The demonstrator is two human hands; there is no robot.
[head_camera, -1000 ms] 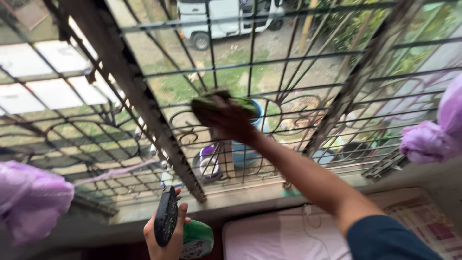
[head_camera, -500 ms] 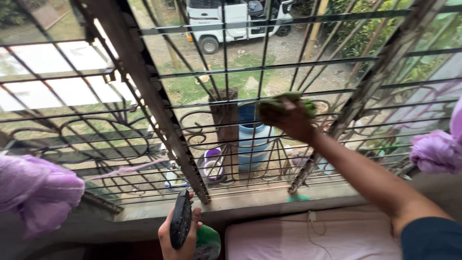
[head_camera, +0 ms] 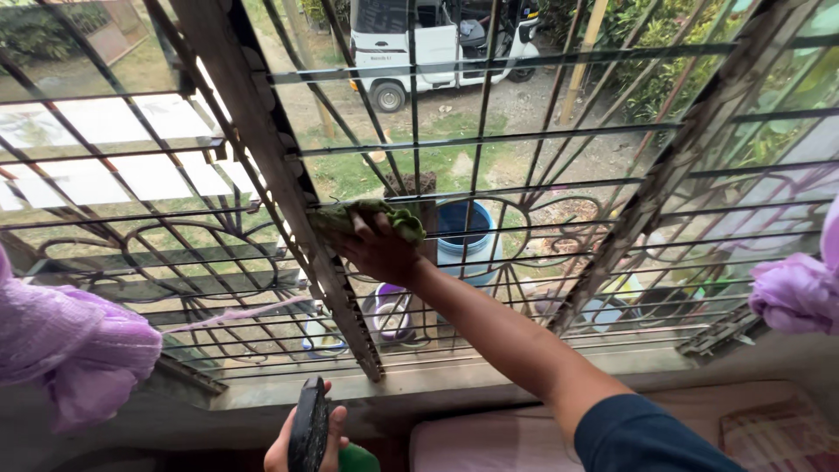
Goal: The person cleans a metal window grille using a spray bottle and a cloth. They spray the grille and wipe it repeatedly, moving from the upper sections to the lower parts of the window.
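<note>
My right hand (head_camera: 377, 252) presses a crumpled green cloth (head_camera: 371, 215) against the window glass, close to the dark vertical frame bar (head_camera: 288, 188) and just inside the metal grille. The arm reaches up from the lower right in a dark blue sleeve. My left hand (head_camera: 301, 441) sits low at the bottom edge, gripping a spray bottle (head_camera: 311, 430) with a black head and a green body, below the window sill (head_camera: 454, 374).
Purple tied curtains hang at the left (head_camera: 74, 345) and right (head_camera: 800, 288). A light cushion (head_camera: 489, 441) lies under the sill. Outside stand a blue barrel (head_camera: 466, 238), a purple pot (head_camera: 391, 308) and a white vehicle (head_camera: 437, 39).
My right hand swept the green cloth across the pane, first rightward, then back left to the dark frame bar. The left hand with the bottle stayed low.
</note>
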